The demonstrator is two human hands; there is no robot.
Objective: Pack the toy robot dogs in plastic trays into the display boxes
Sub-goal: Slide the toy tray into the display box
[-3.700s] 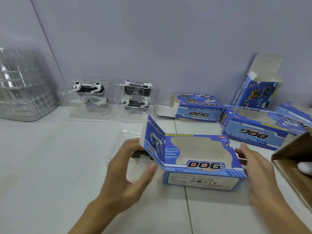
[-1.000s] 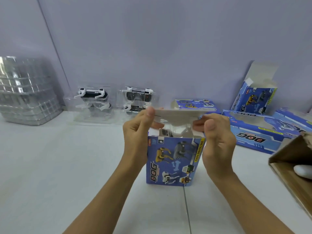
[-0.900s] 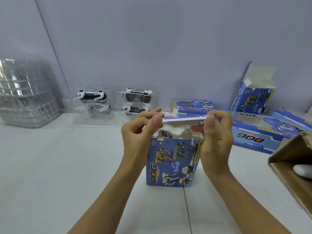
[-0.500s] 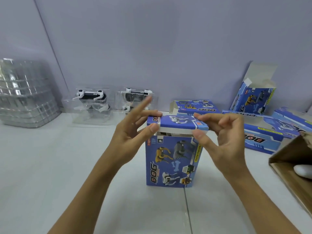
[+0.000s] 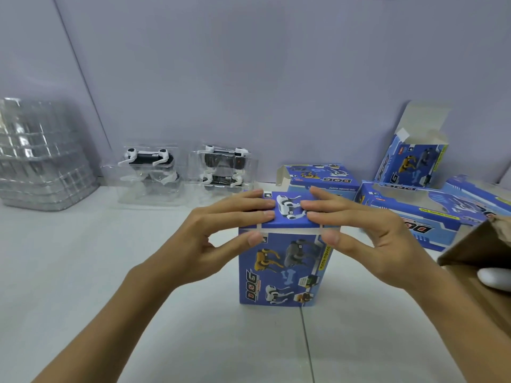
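blue display box point(image 5: 282, 272) upright on white table point(image 5: 110, 272) | left hand point(image 5: 218, 233) fingers straight, pressing top flap point(image 5: 287, 217) | right hand point(image 5: 367, 236) likewise, thumbs on front

An upright display box point(image 5: 284, 269) stands at frame centre on the bench point(image 5: 83, 272); two trayed dogs point(image 5: 188, 172) sit upper left, more boxes point(image 5: 414, 211) upper right.

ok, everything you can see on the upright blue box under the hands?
The blue box looks like printed cardboard and stands on end on the white table. Its front shows robot dogs and a "DOG" logo. The top flap is folded down, a pale seam showing at its front edge. The left hand and right hand press straight fingers on the flap, thumbs against the front.
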